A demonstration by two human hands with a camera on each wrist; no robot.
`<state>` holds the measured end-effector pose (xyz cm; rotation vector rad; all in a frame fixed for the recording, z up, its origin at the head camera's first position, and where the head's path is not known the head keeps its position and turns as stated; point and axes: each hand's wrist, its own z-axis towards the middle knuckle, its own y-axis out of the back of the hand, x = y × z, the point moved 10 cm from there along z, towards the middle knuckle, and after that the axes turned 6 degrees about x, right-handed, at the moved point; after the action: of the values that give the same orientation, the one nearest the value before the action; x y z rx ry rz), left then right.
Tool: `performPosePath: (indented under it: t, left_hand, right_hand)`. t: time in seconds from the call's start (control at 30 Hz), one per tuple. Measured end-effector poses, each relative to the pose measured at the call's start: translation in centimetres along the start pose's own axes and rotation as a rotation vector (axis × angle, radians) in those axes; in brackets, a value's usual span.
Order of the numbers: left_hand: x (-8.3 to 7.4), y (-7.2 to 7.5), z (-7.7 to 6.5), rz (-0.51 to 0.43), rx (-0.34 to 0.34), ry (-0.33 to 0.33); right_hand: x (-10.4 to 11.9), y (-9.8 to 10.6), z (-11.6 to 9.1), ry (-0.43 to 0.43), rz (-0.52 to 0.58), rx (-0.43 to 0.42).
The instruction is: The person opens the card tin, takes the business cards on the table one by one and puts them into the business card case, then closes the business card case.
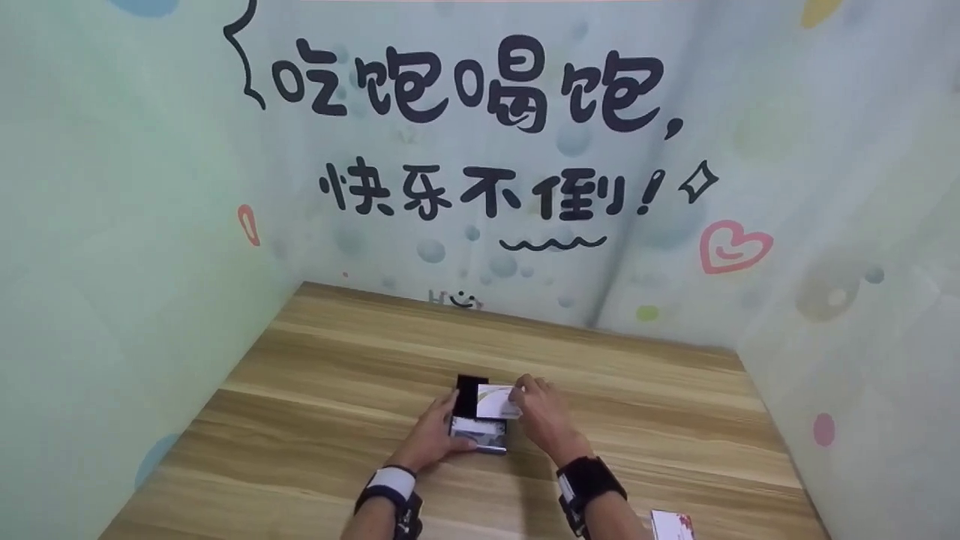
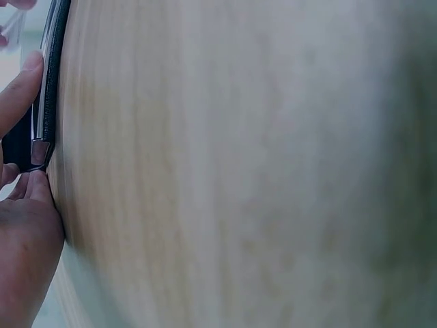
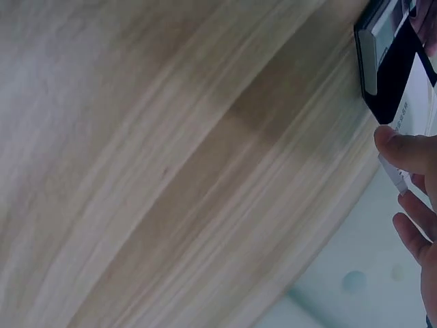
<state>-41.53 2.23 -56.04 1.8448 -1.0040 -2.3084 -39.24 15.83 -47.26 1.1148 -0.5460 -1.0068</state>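
Observation:
An opened card case lies on the table, its black lid folded back and a silvery part nearest the person. My left hand grips the case from its left side, thumb across the silvery part. In the left wrist view, fingers hold the case's dark edge. A white card with a curved gold line is pinched at its right end by my right hand, above the case. The right wrist view shows thumb and fingers on that card, beside the case.
Another white card with red print lies at the lower right, by the right forearm. The wood-grain table meets a printed curtain at the back and on both sides. Bands with devices circle both wrists.

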Motion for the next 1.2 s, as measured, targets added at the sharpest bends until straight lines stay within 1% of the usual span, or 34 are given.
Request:
performPosePath:
  t: [0.1, 0.23, 0.33, 0.47, 0.57, 0.73, 0.83, 0.97, 1.07, 1.2]
  left_hand:
    - [-0.1, 0.0, 0.2, 0.009, 0.003, -0.027]
    - [-0.1, 0.2, 0.3, -0.005, -0.005, -0.028]
    - [-0.2, 0.2, 0.4, -0.008, -0.009, -0.015]
    - [-0.1, 0.2, 0.3, 0.003, -0.01, 0.019]
    - [0.1, 0.2, 0.2, -0.003, -0.011, 0.027]
    - [0.1, 0.3, 0.1, -0.025, -0.028, 0.004]
    - [0.0, 0.3, 0.1, -0.02, -0.039, 0.0]
    - [0.2, 0.2, 0.1, -0.016, -0.041, 0.025]
    - [0.3, 0.1, 0.1, -0.048, -0.031, 0.039]
    - [0.3, 0.1, 0.2, -0.069, -0.022, 0.034]
  right_hand:
    - [0.7, -0.1, 0.3, -0.001, -0.007, -0.022]
    - [1.9, -0.3, 0.9, 0.024, -0.001, -0.028]
    - [2.7, -0.4, 1.2, 0.033, -0.018, -0.029]
    - [3.3, -0.9, 1.2, 0.019, -0.054, -0.026]
    - [3.4, -1.4, 1.0, 0.01, -0.056, -0.026]
    - [3.3, -2.1, 0.7, -0.005, -0.034, -0.016]
    - [3.4, -2.4, 0.7, -0.003, -0.036, -0.01]
    - [3.5, -2.6, 0.7, 0.007, -0.044, -0.017]
    - [3.6, -2.6, 0.7, 0.01, -0.046, -0.019]
    - [3.6, -2.7, 0.6, 0.009, -0.031, -0.018]
